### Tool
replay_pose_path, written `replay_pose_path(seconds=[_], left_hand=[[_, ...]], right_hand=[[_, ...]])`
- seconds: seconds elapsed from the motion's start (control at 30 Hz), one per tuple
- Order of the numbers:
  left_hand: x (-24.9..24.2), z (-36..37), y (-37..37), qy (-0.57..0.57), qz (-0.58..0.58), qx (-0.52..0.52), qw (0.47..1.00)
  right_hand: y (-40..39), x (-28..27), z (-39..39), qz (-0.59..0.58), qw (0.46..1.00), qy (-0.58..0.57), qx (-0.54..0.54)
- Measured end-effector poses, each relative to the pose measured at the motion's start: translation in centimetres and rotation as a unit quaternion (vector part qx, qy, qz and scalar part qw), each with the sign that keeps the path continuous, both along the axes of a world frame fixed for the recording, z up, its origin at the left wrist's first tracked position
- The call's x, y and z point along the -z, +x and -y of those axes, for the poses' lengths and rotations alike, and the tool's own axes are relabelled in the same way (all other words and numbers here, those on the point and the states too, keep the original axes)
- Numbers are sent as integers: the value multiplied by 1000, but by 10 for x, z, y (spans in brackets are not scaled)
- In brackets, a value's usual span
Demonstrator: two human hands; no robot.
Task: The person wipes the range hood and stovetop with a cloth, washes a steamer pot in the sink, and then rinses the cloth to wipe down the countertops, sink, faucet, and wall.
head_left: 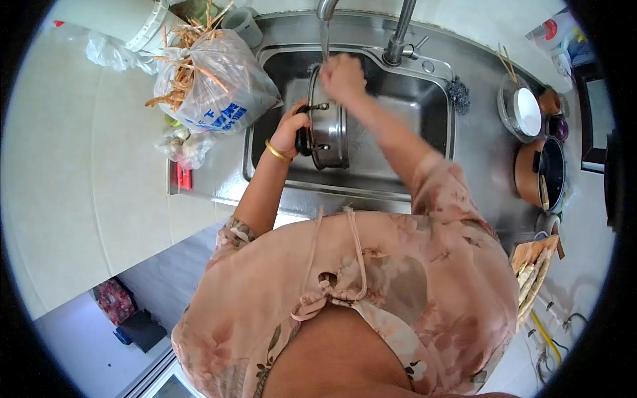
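Observation:
A steel pot (pixel 328 136) is tilted on its side over the sink (pixel 405 106), its black handle facing left. My left hand (pixel 290 131), with a gold bangle at the wrist, is wrapped round that handle. At the pot's upper rim is my right hand (pixel 343 78), closed and blurred by motion; what it holds, if anything, is hidden. Water runs from the faucet (pixel 326 9) just above my right hand.
Left of the sink stands a plastic bag (pixel 222 89) with dry peels, near a bag of garlic (pixel 180 144). A scouring pad (pixel 458 95) lies at the sink's right edge. Further right are a white bowl (pixel 527 111) and a brown pot (pixel 529 171).

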State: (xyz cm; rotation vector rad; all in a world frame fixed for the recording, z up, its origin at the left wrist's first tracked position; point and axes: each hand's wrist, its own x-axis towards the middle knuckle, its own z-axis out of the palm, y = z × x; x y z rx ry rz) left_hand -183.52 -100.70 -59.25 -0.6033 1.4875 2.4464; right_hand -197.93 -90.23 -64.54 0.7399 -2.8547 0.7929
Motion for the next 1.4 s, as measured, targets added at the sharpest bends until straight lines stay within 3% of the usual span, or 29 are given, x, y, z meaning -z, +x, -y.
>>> replay_pose_path(seconds=[0.1,0.2,0.27,0.3,0.33,0.43,0.47,0.53,0.57,0.67,0.73,0.9,1.03,1.1,1.17,1.23,1.3,1.4], left_hand=[[18,14,9,-30,0,12,999],[10,13,26,-68,-17,-2,998],[11,23,35,-52,-53,28,997],[10,27,37,-44,-73,43,995],[8,26,39,10,-89,14,996],[3,15,44,173,-135,-74,973],[-1,13,43,252,-155,-83,952],[26,24,44,280,-135,-167,936],[36,28,43,294,-124,-208,924],[35,28,35,249,-118,-182,944],[46,35,31,250,-105,-182,945],[31,36,21,256,-113,-141,949],[14,30,26,261,-165,-130,942],[15,41,24,278,-194,-121,933],[8,39,19,244,-220,-120,937],[2,38,12,230,-234,-112,938],[4,40,5,223,-217,-110,944],[-10,33,-2,191,-176,-111,959]], right_hand=[[64,-12,-3,-154,972,-119,-135],[13,-1,10,-37,989,-80,-118],[-31,-6,13,179,982,-27,-53],[-52,7,9,166,982,-43,-80],[-76,37,7,239,964,-85,-80],[-79,81,-11,349,888,-287,88],[-68,88,-16,286,915,-263,108],[-25,98,-31,156,954,-210,145],[-3,94,-37,143,959,-209,130],[75,57,-48,189,944,-252,96],[108,15,-43,106,945,-309,21],[45,-27,-1,-50,910,-404,-76],[-37,31,-7,24,947,-312,68],[-30,55,-38,145,952,-228,141],[-1,100,-62,165,953,-185,173],[60,86,-73,247,910,-261,206],[114,77,-63,128,921,-313,191],[122,36,-49,61,901,-425,69]])
